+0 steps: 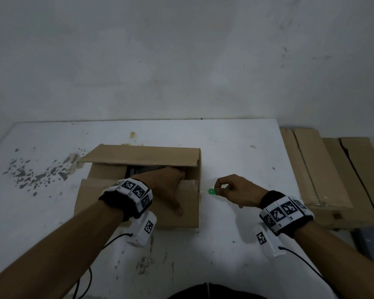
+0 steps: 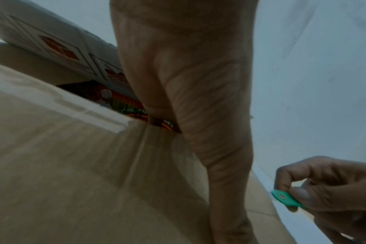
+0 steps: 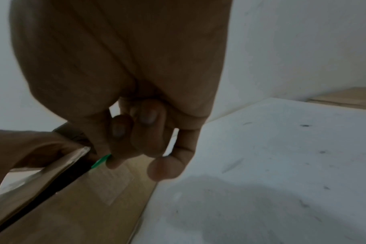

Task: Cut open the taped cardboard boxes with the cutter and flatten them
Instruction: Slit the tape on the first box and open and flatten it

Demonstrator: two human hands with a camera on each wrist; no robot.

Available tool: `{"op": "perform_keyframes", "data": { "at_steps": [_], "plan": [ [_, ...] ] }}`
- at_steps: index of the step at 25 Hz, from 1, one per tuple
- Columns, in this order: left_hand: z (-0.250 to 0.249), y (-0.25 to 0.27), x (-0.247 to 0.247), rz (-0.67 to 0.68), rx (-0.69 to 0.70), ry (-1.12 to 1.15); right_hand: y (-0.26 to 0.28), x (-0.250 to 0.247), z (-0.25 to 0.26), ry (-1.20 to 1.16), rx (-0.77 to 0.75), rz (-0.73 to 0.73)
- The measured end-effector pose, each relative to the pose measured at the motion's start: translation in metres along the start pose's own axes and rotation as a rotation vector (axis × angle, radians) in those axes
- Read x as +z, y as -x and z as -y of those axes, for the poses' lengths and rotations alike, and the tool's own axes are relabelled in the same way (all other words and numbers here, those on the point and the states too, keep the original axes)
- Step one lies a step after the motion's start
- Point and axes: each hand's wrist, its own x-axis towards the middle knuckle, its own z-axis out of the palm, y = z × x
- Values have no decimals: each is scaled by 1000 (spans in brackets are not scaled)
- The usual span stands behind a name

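A brown cardboard box point(image 1: 108, 203) lies in the middle of the white table point(image 1: 242, 145). Its far flap point(image 1: 143, 155) is raised, and printed packaging shows in the gap. My left hand point(image 1: 168, 186) grips the near flap point(image 2: 73, 165), fingers hooked under its edge inside the box and thumb on top. My right hand point(image 1: 237, 190) hovers just right of the box's right side and pinches a small green cutter point(image 1: 212, 191) between thumb and fingers. The left wrist view shows the cutter point(image 2: 284, 199) at its lower right. In the right wrist view only a green sliver of the cutter point(image 3: 99, 161) shows under the fingers.
Flattened cardboard point(image 1: 332, 175) is stacked beyond the table's right edge, with a dark object point(image 1: 369, 242) below it. Dark paint specks point(image 1: 37, 173) mark the table left of the box. A grey wall stands close behind the table.
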Motion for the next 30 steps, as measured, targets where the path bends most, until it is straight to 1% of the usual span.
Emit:
{"op": "perform_keyframes", "data": {
  "at_steps": [2,4,7,9,12,14,16,18,22,26,30],
  "plan": [
    [1,1,-1,-12,-9,-1,3,5,-2,-64,3,0],
    [0,1,-2,-9,-17,-11,1,11,-2,-129,8,-34],
    [-2,3,-1,-26,-23,-19,-3,19,4,-135,-1,-57],
    [-3,4,-1,-26,-36,-18,-1,21,6,-113,-13,-4],
    [-4,8,0,-41,-47,-1,8,20,4,-91,13,145],
    [-6,13,1,-65,-44,17,12,18,0,-106,48,149],
    [-8,17,4,-81,-49,30,16,16,-2,-165,67,118],
    [-9,23,9,-110,-54,36,19,13,-5,-280,75,75],
    [-14,35,14,-189,-57,-14,25,8,-26,-462,134,-128],
    [-21,41,12,-253,-44,-25,30,17,-58,-436,215,-246],
    [-20,41,14,-261,-49,-21,33,38,-85,-328,309,-272]
  ]
}}
